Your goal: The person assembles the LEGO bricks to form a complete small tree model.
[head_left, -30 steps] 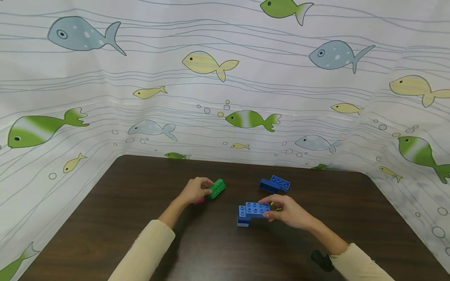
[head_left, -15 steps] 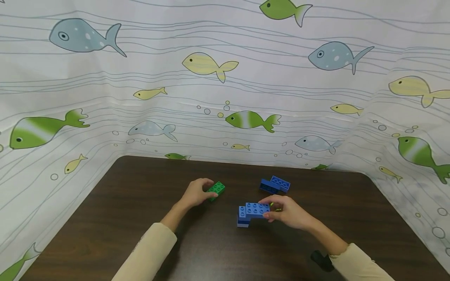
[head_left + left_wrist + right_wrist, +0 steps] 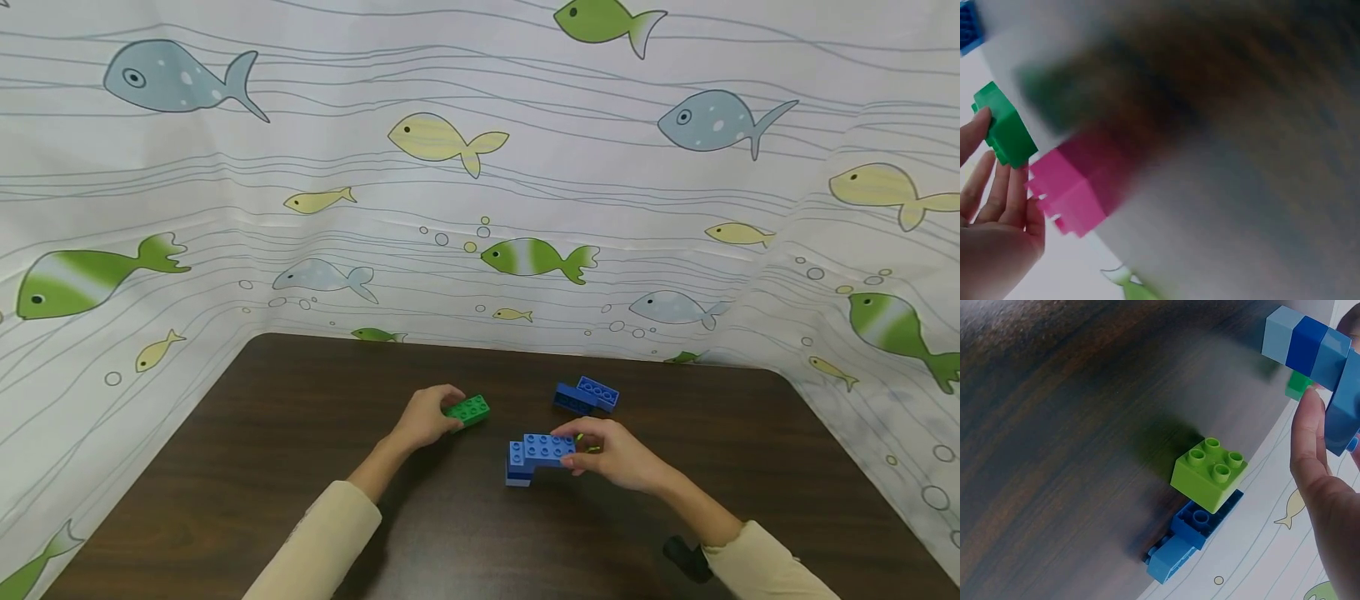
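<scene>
My left hand [image 3: 426, 417] pinches a green toy building brick [image 3: 471, 411] between thumb and fingers, studs up in the head view. In the left wrist view a pink brick [image 3: 1079, 184] stands on the table just past that hand; the hand hides it in the head view. My right hand [image 3: 611, 454] grips the overhanging end of a long blue brick [image 3: 546, 447]. That brick sits on top of a small stack [image 3: 1305, 347] in light, dark and medium blue.
A lime-green brick [image 3: 1210, 475] stands beyond the right hand, mostly hidden by it in the head view. Two blue bricks [image 3: 587, 395] lie together farther back. A black object [image 3: 686, 558] lies by the right sleeve. A fish-patterned sheet [image 3: 480, 192] surrounds the dark table.
My left hand has moved slightly right with the green brick, which has turned to lie flatter with its studs up. The right hand and the blue stack stay in place.
</scene>
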`<state>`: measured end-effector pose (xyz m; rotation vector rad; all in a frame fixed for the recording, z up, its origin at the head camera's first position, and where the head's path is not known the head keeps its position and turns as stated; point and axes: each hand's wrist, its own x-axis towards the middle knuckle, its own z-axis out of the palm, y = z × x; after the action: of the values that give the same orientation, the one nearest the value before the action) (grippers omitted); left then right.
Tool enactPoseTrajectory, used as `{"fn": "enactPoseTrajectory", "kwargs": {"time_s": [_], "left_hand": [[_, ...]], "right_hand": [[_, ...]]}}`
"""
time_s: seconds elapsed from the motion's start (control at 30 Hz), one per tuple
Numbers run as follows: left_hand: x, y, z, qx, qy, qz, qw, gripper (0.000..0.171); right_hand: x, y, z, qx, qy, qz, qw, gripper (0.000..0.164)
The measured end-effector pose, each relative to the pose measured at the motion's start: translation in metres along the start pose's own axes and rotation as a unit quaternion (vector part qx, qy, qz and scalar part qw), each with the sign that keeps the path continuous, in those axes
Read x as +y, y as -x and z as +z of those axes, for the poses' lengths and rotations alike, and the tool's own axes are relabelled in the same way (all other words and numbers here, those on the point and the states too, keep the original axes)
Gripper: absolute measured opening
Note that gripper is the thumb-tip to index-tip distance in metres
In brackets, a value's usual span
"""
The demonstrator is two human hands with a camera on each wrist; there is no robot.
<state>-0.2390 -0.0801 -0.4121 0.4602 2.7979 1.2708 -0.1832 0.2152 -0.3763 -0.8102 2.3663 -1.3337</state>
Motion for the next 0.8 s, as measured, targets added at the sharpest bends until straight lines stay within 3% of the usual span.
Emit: {"fn": "enactPoseTrajectory", "kwargs": {"time_s": [0.33,0.53,0.8], "left_hand": [[0.038,0.025,-0.017,-0.082,0.043,0.082,0.9924,0.031],[0.052,0.035,-0.02,-0.093,0.042,0.104,0.9894,0.03],[0.055,0.042,-0.013,-0.089,0.033,0.118,0.9885,0.028]], "right_hand": [[-0.002,0.0,0.0,0.0,0.003,0.004,1.0,0.036],[-0.003,0.0,0.0,0.0,0.004,0.004,1.0,0.035],[-0.002,0.0,0.002,0.002,0.003,-0.004,1.0,0.035]]}}
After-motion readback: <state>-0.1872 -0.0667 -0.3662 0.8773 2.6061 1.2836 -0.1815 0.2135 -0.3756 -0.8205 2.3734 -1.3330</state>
